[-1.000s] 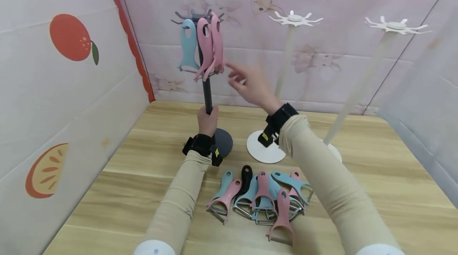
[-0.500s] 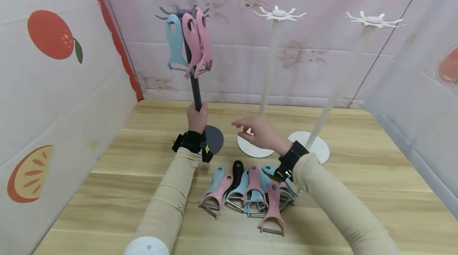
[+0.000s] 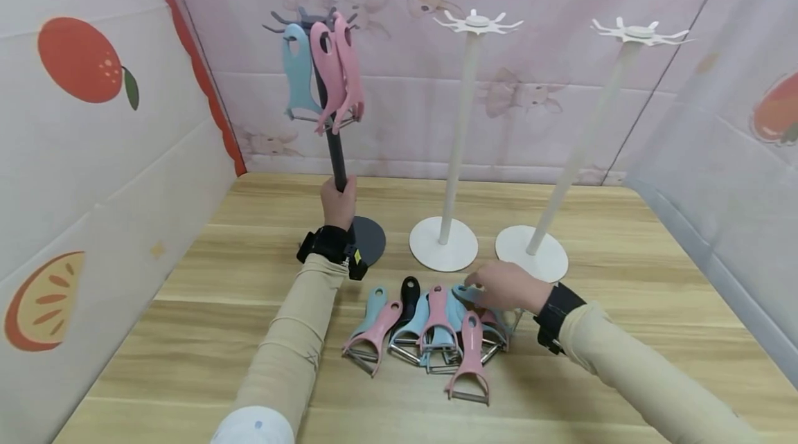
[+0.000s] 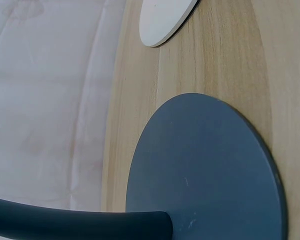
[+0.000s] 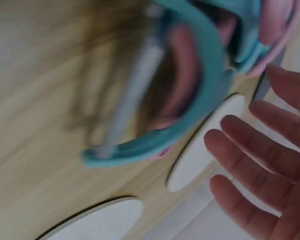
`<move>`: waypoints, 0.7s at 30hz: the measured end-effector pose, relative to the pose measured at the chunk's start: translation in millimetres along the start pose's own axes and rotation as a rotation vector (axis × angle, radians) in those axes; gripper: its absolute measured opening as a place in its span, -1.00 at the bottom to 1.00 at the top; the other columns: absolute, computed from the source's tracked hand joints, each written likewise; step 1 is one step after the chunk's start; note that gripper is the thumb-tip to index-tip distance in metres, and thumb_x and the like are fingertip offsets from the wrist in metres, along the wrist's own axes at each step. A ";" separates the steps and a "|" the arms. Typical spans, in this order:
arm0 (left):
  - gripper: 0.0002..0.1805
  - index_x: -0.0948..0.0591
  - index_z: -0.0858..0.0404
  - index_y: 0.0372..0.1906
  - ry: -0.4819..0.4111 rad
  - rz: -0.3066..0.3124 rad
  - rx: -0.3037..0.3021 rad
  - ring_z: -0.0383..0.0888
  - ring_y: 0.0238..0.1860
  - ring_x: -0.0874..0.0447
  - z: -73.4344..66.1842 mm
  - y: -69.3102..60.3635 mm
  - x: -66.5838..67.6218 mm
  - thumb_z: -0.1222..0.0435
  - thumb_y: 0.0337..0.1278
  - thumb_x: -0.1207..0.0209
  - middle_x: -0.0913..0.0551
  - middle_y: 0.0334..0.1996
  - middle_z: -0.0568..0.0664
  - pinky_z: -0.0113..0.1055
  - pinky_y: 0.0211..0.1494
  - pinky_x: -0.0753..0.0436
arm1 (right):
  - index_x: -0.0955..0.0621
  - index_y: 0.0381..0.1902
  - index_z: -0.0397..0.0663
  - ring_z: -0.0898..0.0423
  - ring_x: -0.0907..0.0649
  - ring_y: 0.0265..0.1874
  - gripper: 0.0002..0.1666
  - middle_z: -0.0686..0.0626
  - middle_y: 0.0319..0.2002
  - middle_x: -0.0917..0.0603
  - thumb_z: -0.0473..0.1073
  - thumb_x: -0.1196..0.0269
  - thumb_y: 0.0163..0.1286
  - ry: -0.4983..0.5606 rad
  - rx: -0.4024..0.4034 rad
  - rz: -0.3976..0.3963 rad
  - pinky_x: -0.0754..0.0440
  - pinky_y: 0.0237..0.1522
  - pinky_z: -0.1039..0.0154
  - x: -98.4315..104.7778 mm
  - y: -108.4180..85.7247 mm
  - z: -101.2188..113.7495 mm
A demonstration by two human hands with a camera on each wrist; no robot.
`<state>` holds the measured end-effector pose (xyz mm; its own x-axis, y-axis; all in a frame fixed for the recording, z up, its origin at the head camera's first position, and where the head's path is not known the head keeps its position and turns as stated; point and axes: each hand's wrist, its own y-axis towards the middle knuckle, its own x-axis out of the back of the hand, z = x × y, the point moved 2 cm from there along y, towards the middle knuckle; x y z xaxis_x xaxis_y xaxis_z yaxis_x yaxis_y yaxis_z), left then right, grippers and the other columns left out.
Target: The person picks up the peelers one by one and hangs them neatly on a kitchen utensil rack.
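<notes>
the left hand (image 3: 339, 204) clasps the dark stand (image 3: 335, 156); nearer and right of it, the right hand (image 3: 508, 286), fingers apart, is at a blue peeler (image 3: 466, 297), contact unclear, its curved fork carrying a metal blade.

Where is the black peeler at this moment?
In the head view, the black peeler lies in the left part of the peeler pile, just right of the leftmost pink peeler.

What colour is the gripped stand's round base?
The round base is dark bluish grey, seen best in the left wrist view.
</notes>
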<state>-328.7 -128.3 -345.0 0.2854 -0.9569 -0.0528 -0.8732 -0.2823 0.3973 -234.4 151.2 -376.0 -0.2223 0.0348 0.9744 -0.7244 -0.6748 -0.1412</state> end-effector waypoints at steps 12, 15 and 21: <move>-0.58 -0.22 0.25 -0.77 0.021 -0.012 0.021 -0.33 -0.86 -0.03 0.6 1.4 1.8 0.40 0.20 0.04 -0.18 -0.86 -0.11 -0.36 -0.60 -0.11 | -0.60 -0.44 -0.09 0.20 -0.37 -0.62 -0.85 0.10 -0.58 -0.44 -0.29 -0.34 -0.05 -0.076 -0.059 -0.072 -0.39 -0.60 0.29 -16.6 -6.0 0.9; -0.58 -0.23 0.23 -0.78 0.024 -0.019 0.015 -0.30 -0.85 -0.04 5.8 4.3 1.3 0.38 0.20 0.03 -0.19 -0.87 -0.12 -0.35 -0.61 -0.11 | -0.58 -0.46 -0.10 0.19 -0.36 -0.62 -0.86 0.10 -0.59 -0.42 -0.27 -0.33 -0.05 -0.078 -0.079 -0.080 -0.35 -0.62 0.29 -17.9 -3.1 2.3; -0.58 -0.25 0.19 -0.77 0.065 -0.041 0.025 -0.23 -0.82 -0.10 25.6 11.9 -0.3 0.30 0.21 0.01 -0.23 -0.86 -0.12 -0.36 -0.61 -0.15 | -0.54 -0.55 -0.09 0.19 -0.30 -0.67 -0.86 0.11 -0.68 -0.31 -0.29 -0.32 -0.09 -0.005 -0.147 -0.085 -0.17 -0.65 0.32 -18.3 -0.5 1.6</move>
<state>-349.3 -133.1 -363.6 0.3451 -0.9385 -0.0088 -0.8697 -0.3233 0.3731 -228.9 149.7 -393.5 -0.1536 0.0831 0.9846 -0.8281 -0.5545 -0.0824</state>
